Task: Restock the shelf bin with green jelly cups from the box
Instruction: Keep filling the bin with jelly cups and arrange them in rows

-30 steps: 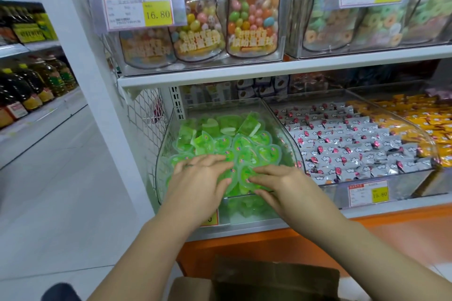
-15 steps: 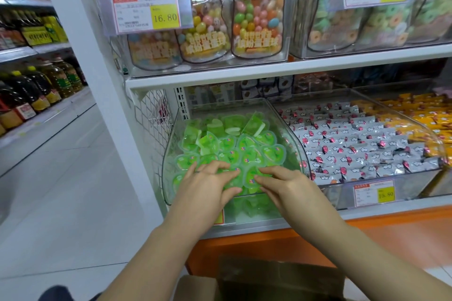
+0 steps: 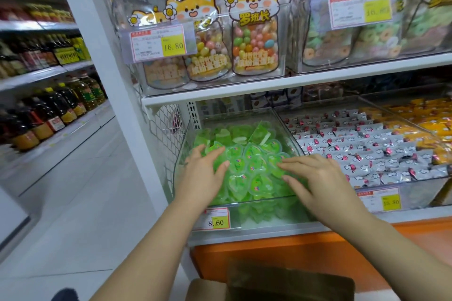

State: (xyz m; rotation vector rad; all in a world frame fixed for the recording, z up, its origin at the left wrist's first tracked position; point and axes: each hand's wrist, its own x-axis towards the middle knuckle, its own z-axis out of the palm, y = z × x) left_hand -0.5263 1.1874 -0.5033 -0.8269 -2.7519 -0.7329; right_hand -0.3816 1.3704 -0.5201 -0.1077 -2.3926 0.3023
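Biggest risk: the clear curved-front plastic shelf bin looks heaped w/ green heart-shaped jelly cups, pile at or above the front lip. Any sideways push could send cups sliding over the lip to the floor. Cups are smooth, rounded plastic, so they prob shift easily under a flat palm. Second risk: pressing down hard could dent or split a foil lid; light pressure is safer.

Containers, big to small: white shelf above carries clear bins of animal-print candy bags. Lower shelf: the jelly-cup bin on the left, w/ a price tag reading 8.60 on its front. Just beside it on the right, a clear bin of silver-wrapped sweets, then yellow packets further right. Brown cardboard box sits at bottom edge, below the bin; contents not visible.

Left hand lies flat on the pile's left side, fingers spread wide, holding nothing. Right hand likewise flat, fingers extended over the right side, nothing gripped. Looks like levelling the pile.
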